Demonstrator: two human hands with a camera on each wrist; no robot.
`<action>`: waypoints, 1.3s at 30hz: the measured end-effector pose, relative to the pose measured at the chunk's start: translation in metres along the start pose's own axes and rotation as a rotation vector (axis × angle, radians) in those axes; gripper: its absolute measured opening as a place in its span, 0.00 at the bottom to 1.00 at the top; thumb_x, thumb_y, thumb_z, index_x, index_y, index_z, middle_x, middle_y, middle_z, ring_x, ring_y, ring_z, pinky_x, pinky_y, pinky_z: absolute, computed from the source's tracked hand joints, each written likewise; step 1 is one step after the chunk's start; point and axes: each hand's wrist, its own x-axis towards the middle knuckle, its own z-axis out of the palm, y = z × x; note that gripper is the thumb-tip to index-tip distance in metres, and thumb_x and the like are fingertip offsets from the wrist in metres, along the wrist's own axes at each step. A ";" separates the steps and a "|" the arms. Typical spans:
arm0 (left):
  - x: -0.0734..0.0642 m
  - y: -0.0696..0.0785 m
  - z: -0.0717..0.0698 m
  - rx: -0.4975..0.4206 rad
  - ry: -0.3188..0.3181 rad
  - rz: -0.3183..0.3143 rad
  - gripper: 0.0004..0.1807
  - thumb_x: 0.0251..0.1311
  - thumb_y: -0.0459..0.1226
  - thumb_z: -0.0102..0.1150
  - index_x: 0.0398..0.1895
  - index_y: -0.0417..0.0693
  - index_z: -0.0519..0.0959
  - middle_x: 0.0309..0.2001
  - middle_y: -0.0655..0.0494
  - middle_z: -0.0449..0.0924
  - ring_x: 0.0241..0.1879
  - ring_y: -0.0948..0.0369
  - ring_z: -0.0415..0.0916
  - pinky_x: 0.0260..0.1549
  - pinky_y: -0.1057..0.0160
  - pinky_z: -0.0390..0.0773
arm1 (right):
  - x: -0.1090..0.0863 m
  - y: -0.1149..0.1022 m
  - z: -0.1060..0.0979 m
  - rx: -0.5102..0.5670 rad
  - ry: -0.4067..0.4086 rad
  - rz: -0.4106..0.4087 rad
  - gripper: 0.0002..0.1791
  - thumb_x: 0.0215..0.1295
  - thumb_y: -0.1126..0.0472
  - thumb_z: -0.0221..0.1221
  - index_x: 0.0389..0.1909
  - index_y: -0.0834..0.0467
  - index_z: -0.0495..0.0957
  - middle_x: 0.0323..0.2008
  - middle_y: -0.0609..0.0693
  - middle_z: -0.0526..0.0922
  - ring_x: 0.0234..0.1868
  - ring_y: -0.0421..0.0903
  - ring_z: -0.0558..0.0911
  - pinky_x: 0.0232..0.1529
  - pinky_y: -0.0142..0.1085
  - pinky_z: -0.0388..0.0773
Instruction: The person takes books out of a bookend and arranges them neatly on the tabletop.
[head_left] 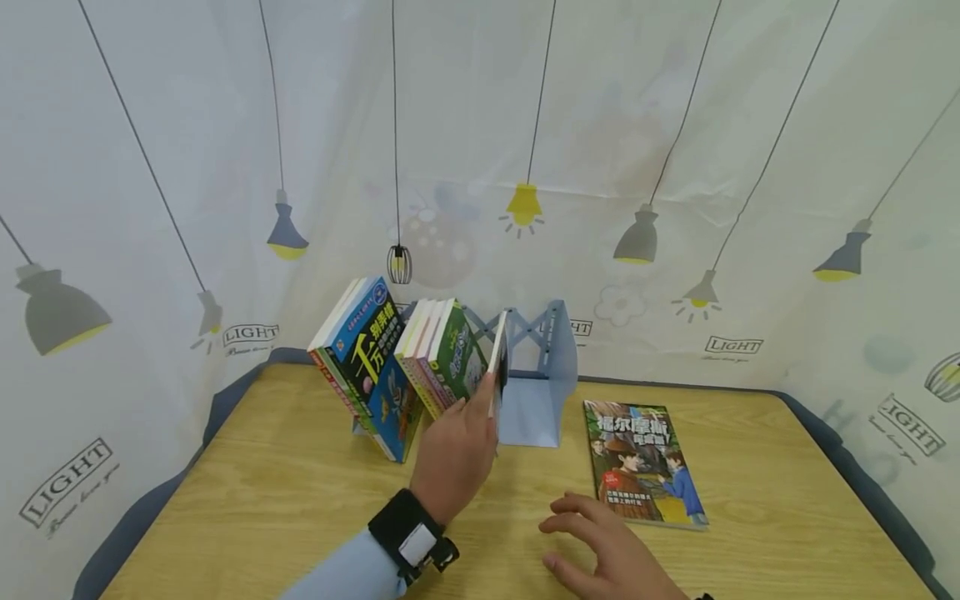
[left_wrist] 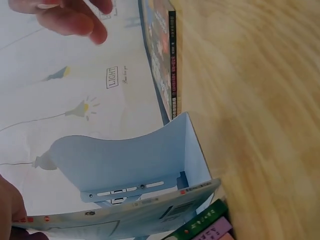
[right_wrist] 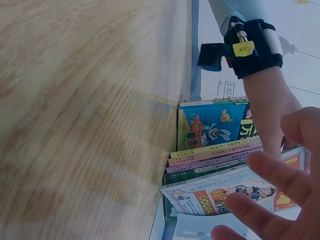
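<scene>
Facing a pale backdrop (head_left: 465, 125) printed with hanging lamps and LIGHT labels, and looking down at a wood-grain table (head_left: 300, 517). Treating the left hand (head_left: 453, 458) as the centre of the clock in the head view, btw.

Pinching a thin white-edged book (head_left: 498, 354) between thumb and fingers with that hand, toward the upper end going by the left wrist view. Holding it on edge with a slight tilt at 1 o'clock, by the blue bookend rack (head_left: 528, 412), and showing off cartoon figures on the cover in the right wrist view. Not really being able to tell about contact between its lower edge and the rack's base.

Spotting a tight row of slim books (head_left: 438, 354) at 12 o'clock, running yellow, pink, purple, then green, right beside the thin one. Also seeing a blue-and-black picture book (head_left: 386, 375) leaning at around 10 to 11 o'clock, with more books stacked against its back. Catching the rack's upright end plate (head_left: 562, 367) over at 2 o'clock.

Dangling the right hand (head_left: 611, 550) loosely above the table at 4 o'clock, fingers spread and softly bent, just relaxed and empty. Finding the 福尔摩斯 paperback (head_left: 645, 467) lying flat at 3 o'clock, cover up, near those fingers and apart from the rack.

Wearing a black strap (head_left: 401, 512) on the left wrist too, below a light-blue sleeve (head_left: 348, 575).
</scene>
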 end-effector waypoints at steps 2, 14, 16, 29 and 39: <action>-0.004 0.000 0.000 -0.011 0.016 0.000 0.43 0.58 0.36 0.69 0.75 0.39 0.60 0.23 0.55 0.84 0.17 0.61 0.75 0.23 0.61 0.87 | 0.000 0.001 0.000 -0.015 0.013 -0.029 0.10 0.72 0.48 0.59 0.48 0.45 0.84 0.56 0.55 0.83 0.59 0.63 0.79 0.49 0.65 0.83; -0.026 -0.007 0.003 -0.195 0.059 -0.076 0.42 0.56 0.31 0.69 0.75 0.42 0.62 0.13 0.60 0.72 0.13 0.71 0.49 0.14 0.74 0.48 | -0.005 0.008 0.008 -0.056 0.063 -0.128 0.06 0.70 0.54 0.62 0.43 0.43 0.86 0.53 0.56 0.84 0.55 0.66 0.81 0.43 0.62 0.86; -0.029 -0.009 0.003 -0.224 0.057 -0.092 0.43 0.57 0.30 0.69 0.76 0.42 0.61 0.14 0.60 0.71 0.13 0.71 0.50 0.14 0.74 0.49 | -0.005 0.008 0.009 -0.056 0.067 -0.137 0.06 0.70 0.54 0.62 0.43 0.43 0.86 0.52 0.56 0.84 0.55 0.66 0.81 0.42 0.62 0.85; -0.033 -0.019 -0.031 -0.441 0.091 -0.104 0.39 0.55 0.24 0.67 0.72 0.48 0.69 0.27 0.50 0.87 0.15 0.69 0.69 0.13 0.73 0.65 | -0.007 0.009 0.011 -0.031 0.034 -0.074 0.13 0.78 0.56 0.51 0.47 0.50 0.86 0.49 0.52 0.85 0.52 0.60 0.83 0.47 0.61 0.85; -0.032 -0.021 -0.088 -0.565 0.076 -0.147 0.37 0.52 0.18 0.66 0.66 0.49 0.74 0.45 0.42 0.90 0.21 0.69 0.75 0.16 0.71 0.71 | -0.010 -0.004 0.005 -0.094 0.394 -0.176 0.22 0.60 0.70 0.67 0.43 0.37 0.82 0.41 0.40 0.90 0.44 0.42 0.87 0.37 0.44 0.89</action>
